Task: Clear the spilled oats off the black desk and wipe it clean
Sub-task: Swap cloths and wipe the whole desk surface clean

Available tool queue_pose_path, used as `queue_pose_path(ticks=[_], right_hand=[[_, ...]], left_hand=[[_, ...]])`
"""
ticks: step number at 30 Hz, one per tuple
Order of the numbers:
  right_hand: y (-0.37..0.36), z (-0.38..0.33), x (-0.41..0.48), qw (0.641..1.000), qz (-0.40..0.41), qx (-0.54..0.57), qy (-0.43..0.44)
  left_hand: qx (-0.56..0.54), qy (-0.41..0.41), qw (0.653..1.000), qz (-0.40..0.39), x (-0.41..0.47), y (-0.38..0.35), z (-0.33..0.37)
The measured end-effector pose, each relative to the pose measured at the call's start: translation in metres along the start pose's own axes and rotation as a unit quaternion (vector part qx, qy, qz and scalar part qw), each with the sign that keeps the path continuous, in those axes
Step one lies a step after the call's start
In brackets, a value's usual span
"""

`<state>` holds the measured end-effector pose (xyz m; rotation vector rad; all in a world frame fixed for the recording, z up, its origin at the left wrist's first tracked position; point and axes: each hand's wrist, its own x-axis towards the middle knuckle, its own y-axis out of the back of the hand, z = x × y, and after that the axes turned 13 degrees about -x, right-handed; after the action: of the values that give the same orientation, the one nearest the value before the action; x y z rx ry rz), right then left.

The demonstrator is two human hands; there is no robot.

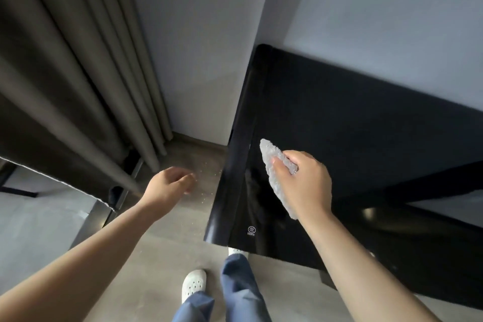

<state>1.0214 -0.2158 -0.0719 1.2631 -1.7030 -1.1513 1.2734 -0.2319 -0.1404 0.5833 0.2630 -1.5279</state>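
The glossy black desk (366,123) fills the right half of the view, its left edge running down the middle. My right hand (303,180) grips a crumpled white paper towel (271,157) and holds it against the desk top near the left edge. My left hand (170,181) hovers off the desk's left side above the floor, fingers loosely curled, holding nothing that I can see. Small pale oat flakes (209,178) lie scattered on the floor beside the desk edge. I see no oats on the desk surface.
A grey curtain (78,73) hangs at the left, with a white wall (203,47) behind the desk. My feet in white clogs (193,283) stand on the grey floor close to the desk's near corner. A dark bar crosses the desk at right.
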Motion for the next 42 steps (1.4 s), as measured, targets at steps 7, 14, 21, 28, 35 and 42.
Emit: queue_pose_path(ticks=[7,14,21,28,35,42], right_hand=[[-0.024,-0.001,0.139,0.996,0.025,0.08,0.015],[-0.048,0.005,0.261,0.993,0.068,0.073,0.064],[-0.074,0.002,0.35,0.994,0.091,0.055,0.034],[-0.119,0.002,0.397,0.997,0.014,-0.019,0.078],[-0.124,0.012,0.397,0.984,0.033,-0.088,0.15],[-0.142,-0.016,0.412,0.982,0.074,-0.127,0.116]], left_hand=[[-0.012,-0.029,0.999,0.032,0.076,-0.031,0.037],[0.005,-0.079,0.995,0.057,0.159,-0.063,0.071],[0.05,-0.103,0.991,0.067,0.208,-0.07,0.094],[0.037,-0.083,0.992,0.084,0.22,-0.079,0.085],[0.019,-0.061,0.994,0.088,0.216,-0.081,0.074],[0.025,-0.057,0.992,0.112,0.216,-0.077,0.072]])
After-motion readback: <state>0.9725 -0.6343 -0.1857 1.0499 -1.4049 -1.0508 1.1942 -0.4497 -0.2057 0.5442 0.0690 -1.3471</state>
